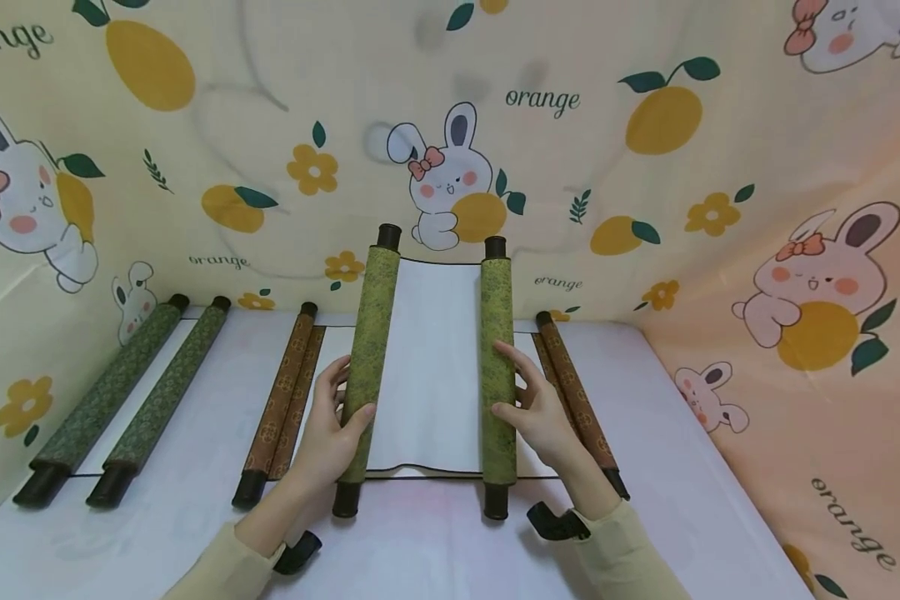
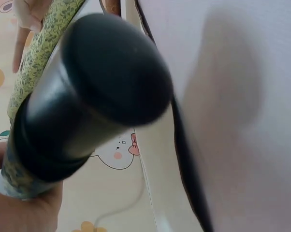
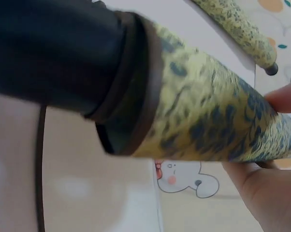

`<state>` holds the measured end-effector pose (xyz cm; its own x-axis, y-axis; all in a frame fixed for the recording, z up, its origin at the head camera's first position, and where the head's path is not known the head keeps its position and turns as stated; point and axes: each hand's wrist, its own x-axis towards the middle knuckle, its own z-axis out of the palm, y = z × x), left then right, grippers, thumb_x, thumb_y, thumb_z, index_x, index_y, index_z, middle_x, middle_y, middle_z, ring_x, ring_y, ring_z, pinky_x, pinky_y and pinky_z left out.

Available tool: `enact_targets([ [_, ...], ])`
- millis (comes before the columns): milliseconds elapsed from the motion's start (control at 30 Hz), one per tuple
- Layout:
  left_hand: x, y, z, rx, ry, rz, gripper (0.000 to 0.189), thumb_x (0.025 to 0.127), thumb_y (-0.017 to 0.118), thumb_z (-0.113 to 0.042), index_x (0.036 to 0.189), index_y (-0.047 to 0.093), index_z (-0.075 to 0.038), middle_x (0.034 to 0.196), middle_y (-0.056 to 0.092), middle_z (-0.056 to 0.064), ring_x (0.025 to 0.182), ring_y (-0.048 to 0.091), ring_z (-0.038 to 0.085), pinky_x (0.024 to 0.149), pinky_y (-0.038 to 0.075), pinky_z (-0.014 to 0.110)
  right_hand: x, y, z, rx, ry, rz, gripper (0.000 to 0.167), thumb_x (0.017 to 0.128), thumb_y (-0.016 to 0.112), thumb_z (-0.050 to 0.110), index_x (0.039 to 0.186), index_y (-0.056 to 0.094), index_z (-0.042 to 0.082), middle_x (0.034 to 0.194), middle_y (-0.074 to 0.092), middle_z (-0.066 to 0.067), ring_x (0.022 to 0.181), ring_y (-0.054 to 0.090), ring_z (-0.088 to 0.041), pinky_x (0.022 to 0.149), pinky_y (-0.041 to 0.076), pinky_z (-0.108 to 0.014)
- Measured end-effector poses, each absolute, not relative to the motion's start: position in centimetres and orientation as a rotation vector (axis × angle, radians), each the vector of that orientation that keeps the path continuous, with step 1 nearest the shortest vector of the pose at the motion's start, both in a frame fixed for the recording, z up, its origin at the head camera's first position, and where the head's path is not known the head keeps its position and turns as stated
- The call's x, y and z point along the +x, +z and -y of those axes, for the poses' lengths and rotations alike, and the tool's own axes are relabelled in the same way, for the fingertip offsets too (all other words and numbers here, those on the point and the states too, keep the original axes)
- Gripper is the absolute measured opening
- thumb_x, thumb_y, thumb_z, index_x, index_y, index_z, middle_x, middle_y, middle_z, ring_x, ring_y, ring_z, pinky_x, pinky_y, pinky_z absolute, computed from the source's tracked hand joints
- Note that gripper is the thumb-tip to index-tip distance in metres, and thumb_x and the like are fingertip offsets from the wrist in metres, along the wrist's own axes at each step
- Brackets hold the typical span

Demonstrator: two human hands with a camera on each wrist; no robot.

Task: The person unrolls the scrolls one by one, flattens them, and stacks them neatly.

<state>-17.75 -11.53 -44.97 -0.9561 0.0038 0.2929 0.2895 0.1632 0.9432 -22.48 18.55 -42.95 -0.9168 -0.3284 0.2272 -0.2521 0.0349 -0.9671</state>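
A partly unrolled scroll with yellow-green patterned rolls is held up in the middle of the head view, its white sheet (image 1: pixel 435 367) stretched between them. My left hand (image 1: pixel 330 429) grips the left roll (image 1: pixel 371 342), thumb across its near side. Around the right roll (image 1: pixel 497 367) curl the thumb and fingers of my right hand (image 1: pixel 540 412). Black end knobs stick out of both rolls; one knob (image 2: pixel 111 72) fills much of the left wrist view. Dark floral print shows on the yellow roll (image 3: pixel 208 106) in the right wrist view. Behind and below lies a brown scroll, partly hidden.
The brown scroll's left rolls (image 1: pixel 281 408) and right rolls (image 1: pixel 581 400) lie on the white table (image 1: pixel 435 550). A dark green scroll (image 1: pixel 168 383), slightly opened, lies at the left. Printed cloth walls (image 1: pixel 420 67) enclose the table at the back and sides.
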Motion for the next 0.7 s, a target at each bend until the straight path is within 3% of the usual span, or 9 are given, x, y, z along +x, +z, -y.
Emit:
enact_targets([
  [133,-17.3,-45.0,12.0,-0.281,-1.896,2.214,0.076,0.102,0.055,0.007,0.163,0.012,-0.008,0.159,0.029,0.025,0.127,0.048,0.038,0.094,0.049,0.049,-22.4,-43.0,-18.8,-0.642,-2.043,-2.253,0.098,0.085,0.052,-0.022,0.165,0.03,0.03,0.173,0.008,-0.001,0.155,0.014,-0.038,0.061,0.043,-0.027],
  [200,-17.3,-45.0,12.2,-0.274,-1.915,2.206,0.076,0.104,0.052,0.007,0.164,0.01,-0.012,0.159,0.03,0.025,0.131,0.047,0.041,0.096,0.048,0.052,-22.4,-42.9,-18.8,-0.633,-2.054,-2.248,0.103,0.084,0.05,-0.022,0.166,0.025,0.035,0.174,0.002,-0.005,0.156,0.008,-0.039,0.06,0.04,-0.028],
  [367,-17.4,-44.8,12.8,-0.239,-1.912,2.189,0.077,0.102,0.041,0.007,0.165,0.012,-0.025,0.152,0.038,0.022,0.126,0.052,0.041,0.093,0.047,0.049,-22.4,-42.8,-18.9,-0.579,-2.088,-2.214,0.109,0.084,0.047,-0.021,0.166,0.016,0.042,0.172,-0.003,-0.017,0.15,0.024,-0.045,0.063,0.041,-0.029],
  [567,-17.4,-44.8,13.1,-0.226,-1.944,2.158,0.079,0.097,0.033,0.009,0.165,0.019,-0.029,0.141,0.037,0.02,0.114,0.052,0.037,0.091,0.044,0.044,-22.2,-42.9,-18.7,-0.518,-2.149,-2.188,0.11,0.084,0.042,-0.022,0.166,0.015,0.046,0.172,0.009,-0.009,0.142,0.036,-0.039,0.083,0.047,-0.035],
  [700,-17.3,-45.0,12.9,-0.25,-1.965,2.135,0.079,0.096,0.029,0.008,0.165,0.018,-0.028,0.141,0.035,0.021,0.119,0.047,0.033,0.097,0.038,0.046,-21.8,-43.0,-18.1,-0.504,-2.195,-2.167,0.108,0.082,0.042,-0.019,0.166,0.015,0.043,0.172,0.012,-0.005,0.14,0.036,-0.034,0.083,0.045,-0.034],
])
